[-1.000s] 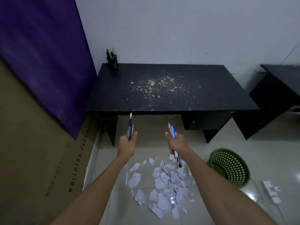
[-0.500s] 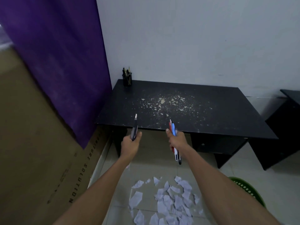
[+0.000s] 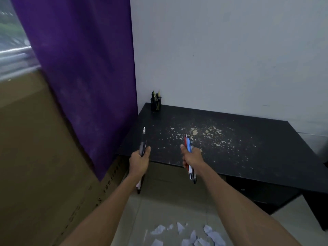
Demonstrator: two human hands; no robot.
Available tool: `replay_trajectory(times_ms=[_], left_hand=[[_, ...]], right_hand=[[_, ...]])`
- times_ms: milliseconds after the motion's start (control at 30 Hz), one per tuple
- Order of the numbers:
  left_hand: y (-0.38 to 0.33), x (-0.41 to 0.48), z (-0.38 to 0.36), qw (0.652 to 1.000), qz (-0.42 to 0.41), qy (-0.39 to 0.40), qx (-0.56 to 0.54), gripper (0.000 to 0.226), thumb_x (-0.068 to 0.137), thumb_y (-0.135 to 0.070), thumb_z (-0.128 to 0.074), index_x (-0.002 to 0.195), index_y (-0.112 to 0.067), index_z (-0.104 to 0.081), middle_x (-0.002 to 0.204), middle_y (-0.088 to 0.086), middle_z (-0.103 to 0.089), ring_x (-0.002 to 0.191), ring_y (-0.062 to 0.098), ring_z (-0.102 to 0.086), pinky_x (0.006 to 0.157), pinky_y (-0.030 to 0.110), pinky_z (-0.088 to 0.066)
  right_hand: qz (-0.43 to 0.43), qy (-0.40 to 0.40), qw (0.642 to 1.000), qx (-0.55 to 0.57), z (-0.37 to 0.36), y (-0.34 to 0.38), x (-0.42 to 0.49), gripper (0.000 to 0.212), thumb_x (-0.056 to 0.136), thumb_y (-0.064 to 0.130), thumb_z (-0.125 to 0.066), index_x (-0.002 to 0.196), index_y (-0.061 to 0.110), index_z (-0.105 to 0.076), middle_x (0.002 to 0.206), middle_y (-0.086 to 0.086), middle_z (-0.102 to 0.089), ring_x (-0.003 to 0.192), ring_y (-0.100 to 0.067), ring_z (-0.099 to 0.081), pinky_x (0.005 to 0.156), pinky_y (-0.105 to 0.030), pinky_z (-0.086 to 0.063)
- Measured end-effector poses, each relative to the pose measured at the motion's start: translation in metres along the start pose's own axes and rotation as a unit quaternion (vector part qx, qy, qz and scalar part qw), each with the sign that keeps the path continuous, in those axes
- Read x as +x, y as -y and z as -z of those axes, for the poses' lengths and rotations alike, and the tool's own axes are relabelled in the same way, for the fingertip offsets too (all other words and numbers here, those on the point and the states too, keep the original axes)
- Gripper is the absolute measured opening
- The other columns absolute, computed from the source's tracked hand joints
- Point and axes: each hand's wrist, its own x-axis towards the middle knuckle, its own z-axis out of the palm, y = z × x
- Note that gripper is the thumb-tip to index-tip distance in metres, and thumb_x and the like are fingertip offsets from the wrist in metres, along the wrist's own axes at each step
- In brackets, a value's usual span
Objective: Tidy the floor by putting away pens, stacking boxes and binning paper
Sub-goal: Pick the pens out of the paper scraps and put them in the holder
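Black desk ahead, holder at its far-left corner — your left hand grips dark pens, your right hand grips red and blue pens, torn paper on near floor.

Plain white wall behind, bit scuffed, light flat and dim-ish. Purple curtain hangs down left side, lower edge overlapping desk's left corner. Blurry window strip past curtain, far left. Black desk pushed against wall, top speckled with pale flecks, drawer unit underneath on right. Big brown cardboard sheet with printed lettering along left. Floor pale glossy tile.
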Motion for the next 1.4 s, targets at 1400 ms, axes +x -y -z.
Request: replay_trajectory(times_ms=[1400], left_hand=[[-0.086, 0.512, -0.105, 0.997, 0.002, -0.05, -0.065, 0.018, 0.093, -0.019, -0.059, 0.076, -0.016, -0.056, 0.051, 0.0, -0.041, 0.035, 0.004, -0.038, 0.041, 0.023, -0.034]], right_hand=[[0.039, -0.084, 0.995, 0.041, -0.113, 0.132, 0.512, 0.041, 0.094, 0.036, -0.056, 0.066, 0.009, -0.046, 0.059, -0.014, -0.048, 0.05, -0.02, -0.047, 0.052, -0.031, -0.041]])
